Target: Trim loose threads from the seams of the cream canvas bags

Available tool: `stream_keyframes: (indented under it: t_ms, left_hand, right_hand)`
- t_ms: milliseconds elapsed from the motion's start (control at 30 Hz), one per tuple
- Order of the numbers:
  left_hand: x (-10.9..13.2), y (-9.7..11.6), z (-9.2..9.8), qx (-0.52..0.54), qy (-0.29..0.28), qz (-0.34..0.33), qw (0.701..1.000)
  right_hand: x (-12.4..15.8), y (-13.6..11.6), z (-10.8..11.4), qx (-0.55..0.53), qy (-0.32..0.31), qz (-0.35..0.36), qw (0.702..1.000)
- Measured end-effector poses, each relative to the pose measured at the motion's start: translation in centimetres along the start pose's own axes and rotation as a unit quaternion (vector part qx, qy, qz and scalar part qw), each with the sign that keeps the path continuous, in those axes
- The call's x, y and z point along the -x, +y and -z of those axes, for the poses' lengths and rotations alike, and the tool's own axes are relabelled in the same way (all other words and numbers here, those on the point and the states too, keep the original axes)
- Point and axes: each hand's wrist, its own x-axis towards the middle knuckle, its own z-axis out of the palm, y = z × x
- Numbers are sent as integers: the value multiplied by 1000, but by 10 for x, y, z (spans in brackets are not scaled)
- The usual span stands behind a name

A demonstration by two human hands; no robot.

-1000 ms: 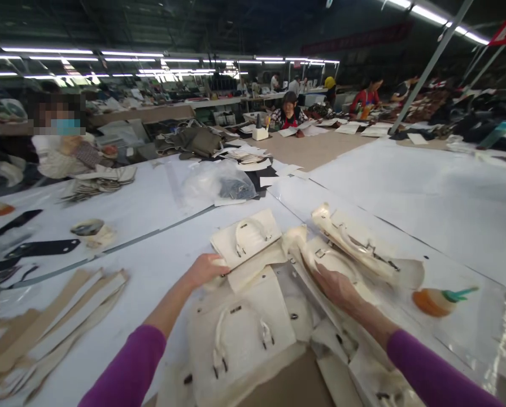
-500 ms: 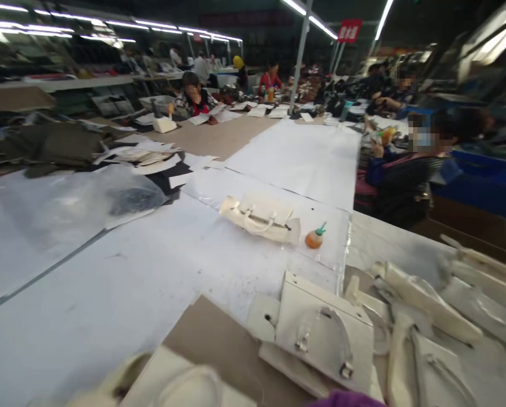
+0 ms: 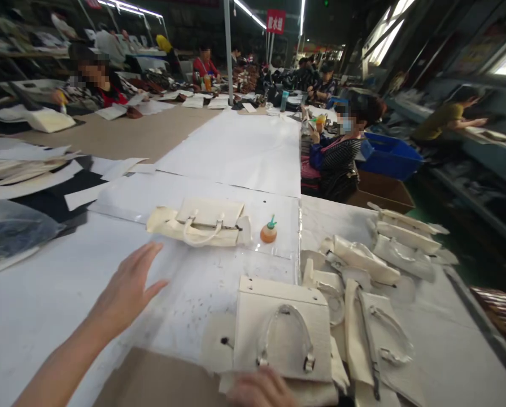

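Note:
My left hand (image 3: pixel 128 285) reaches over the white tabletop with thumb and fingers apart, holding nothing. It is nearest to a cream handbag (image 3: pixel 208 226) lying farther back, its handle toward me. At the bottom edge, my right hand (image 3: pixel 261 389) is blurred and partly cut off. It lies at the lower edge of another cream handbag (image 3: pixel 284 294), which has a clear-wrapped handle; whether the fingers grip it cannot be seen. Right of the far handbag stands a small round bottle (image 3: pixel 269 232) of orange liquid with a green nozzle.
More cream handbags (image 3: pixel 392 333) lie on the right side of the table. Brown cardboard (image 3: pixel 151 379) is at the front. Paper pieces (image 3: pixel 33 169) and a plastic bag (image 3: pixel 16 232) are at left. Co-workers sit around the tables; a blue bin (image 3: pixel 391 155) stands beyond.
The view has turned right, so things shift left in it. My left hand has come into view over the table, and my right hand shows at the near handbag. The cream bag at bottom left is gone from view.

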Motion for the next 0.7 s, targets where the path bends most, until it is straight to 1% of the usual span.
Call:
stream_keyframes:
  t_ms: [67, 100, 167, 200, 233, 267, 333, 367, 433, 500, 533, 600, 700]
  left_hand:
    - [-54, 15, -36, -45, -1, 1, 999]
    - [-75, 23, -53, -62, -7, 1, 998]
    - [-105, 34, -80, -96, -29, -3, 995]
    - [-113, 37, -89, -113, -39, -5, 993]
    - [-118, 38, -96, -129, -47, -7, 990]
    - [-119, 40, -99, -141, -54, -13, 988]
    - [-116, 42, -98, -155, -74, -36, 985]
    - [-112, 43, -94, -157, -86, -49, 983]
    - [-98, 44, -80, -157, -113, -67, 979]
    - [-73, 45, -59, -159, -138, -68, 975]
    - [-56, 46, -46, -160, -149, -64, 974]
    - [-14, 50, -17, -166, -173, -47, 970]
    - [64, 63, 33, -179, -214, 3, 960]
  right_hand:
    - [17, 15, -5, 42, 44, -39, 997]
    - [26, 22, -9, 68, 76, -43, 994]
    - [40, 36, -19, 99, 89, -29, 991]
    - [45, 41, -25, 101, 92, -35, 990]
    - [49, 45, -31, 95, 93, -56, 990]
    - [51, 48, -36, 85, 90, -73, 990]
    - [53, 50, -44, 59, 81, -95, 990]
    - [52, 49, -46, 47, 78, -91, 992]
    - [50, 47, -46, 28, 79, -72, 994]
    - [48, 44, -41, 6, 90, -74, 993]
    - [47, 43, -38, -8, 94, -77, 992]
    - [46, 40, -30, -37, 101, -89, 990]
    - [49, 37, -22, -63, 95, -80, 990]
